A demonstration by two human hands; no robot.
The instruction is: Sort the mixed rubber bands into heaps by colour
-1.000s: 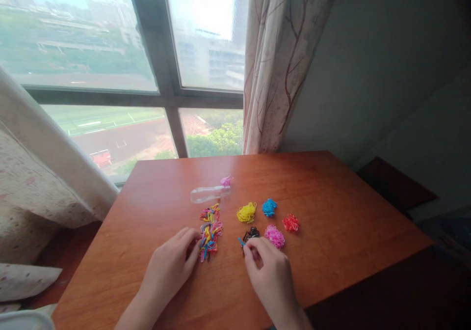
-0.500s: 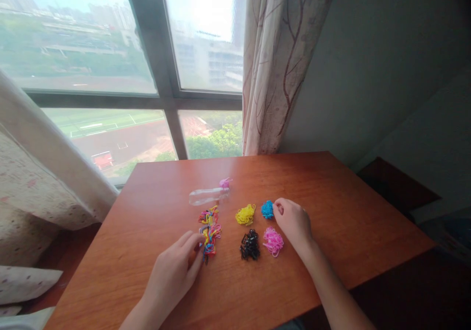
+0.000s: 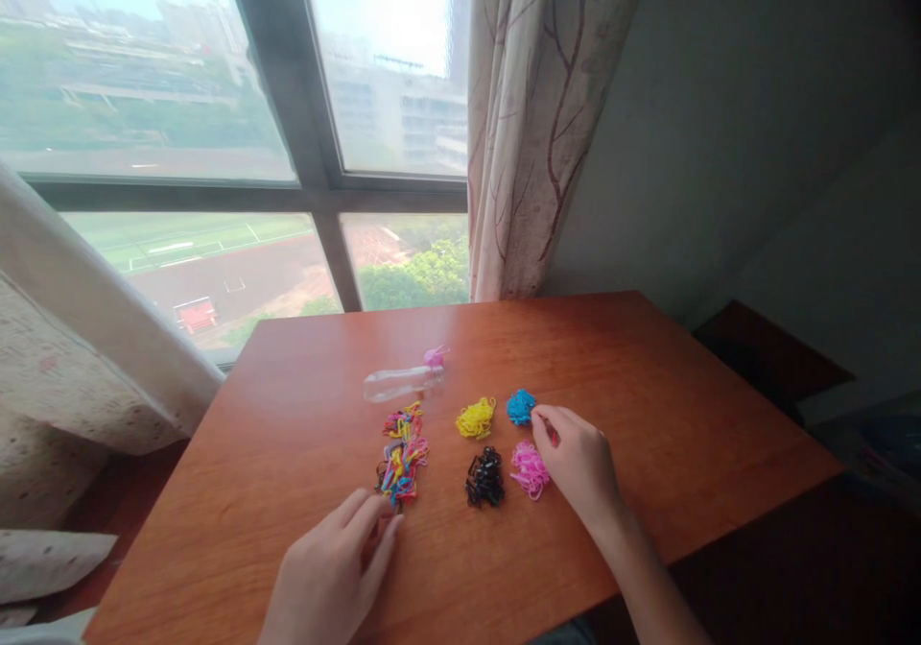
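Note:
A mixed pile of colourful rubber bands (image 3: pixel 403 461) lies left of centre on the table. My left hand (image 3: pixel 335 554) is at its near edge, thumb and fingers pinched around a dark band there. Over on the right, my right hand (image 3: pixel 579 453) is closed, with a bit of red rubber band (image 3: pixel 554 439) showing between its fingers. Its fingertips are beside the blue rubber bands (image 3: pixel 520 406) and above the pink rubber bands (image 3: pixel 531 472). Yellow rubber bands (image 3: pixel 476 418) and black rubber bands (image 3: pixel 485 479) form separate heaps between the hands.
A clear plastic bottle-shaped container (image 3: pixel 399 383) lies on its side behind the mixed pile, with a pink cap (image 3: pixel 436 355) by its mouth. The brown wooden table (image 3: pixel 648 386) stands against a window (image 3: pixel 392 251), with curtains (image 3: pixel 514 146) hanging beside it.
My left hand has drawn back slightly toward me, to the near edge of the mixed pile. My right hand has moved a little down from the blue heap; red now shows in it.

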